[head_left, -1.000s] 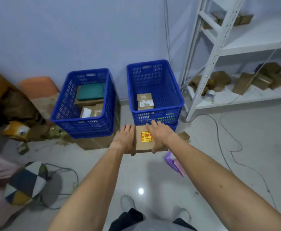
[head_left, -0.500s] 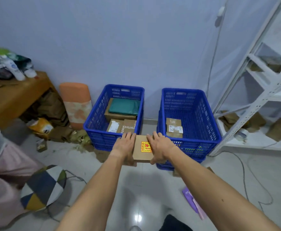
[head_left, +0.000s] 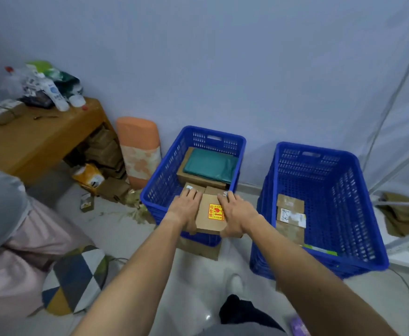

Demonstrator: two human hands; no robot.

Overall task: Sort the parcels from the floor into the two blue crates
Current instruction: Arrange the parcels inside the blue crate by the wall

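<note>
Crates, two blue ones, sit on the floor by the wall. I see the left crate [head_left: 164, 186] with brown boxes and a green bag [head_left: 210, 166] inside. The right crate [head_left: 339, 204] has a few boxes [head_left: 290, 215] along its left side. A brown table [head_left: 28, 144] stands far left, and an orange cushion [head_left: 138, 146] leans between it and the left crate. My parcel [head_left: 209, 214] is a flat brown box with a yellow and red sticker [head_left: 216, 211]. It is up over the near edge of the left crate. My left hand [head_left: 185, 210] grips its left side and my right hand [head_left: 237, 214] grips its right side, fingers on top, thumbs under.
</note>
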